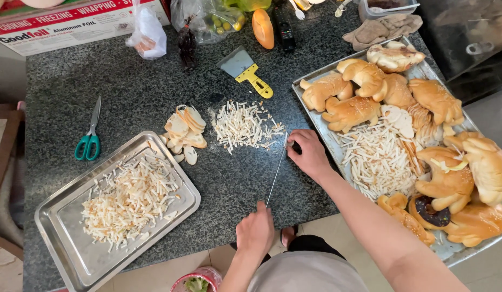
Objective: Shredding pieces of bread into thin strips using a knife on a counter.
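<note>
From the head view, my left hand (pixel 255 229) is clenched on the handle end of a long thin steel knife (pixel 276 174) at lower centre. My right hand (pixel 309 154) presses its far tip to the dark granite counter (pixel 126 86). The blade looks stiff, light and sharp, safest held by its ends. A pile of pale bread strips (pixel 244 125) lies just above, crumbly.

**Colours on the counter**

The countertop (pixel 153 86) is dark speckled grey. Bread strips (pixel 245 125) are pale cream; rolls (pixel 351 111) golden brown. The scissors (pixel 88 141) have teal handles, the scraper (pixel 245 70) a yellow one. Both trays (pixel 61 216) are silver.
</note>
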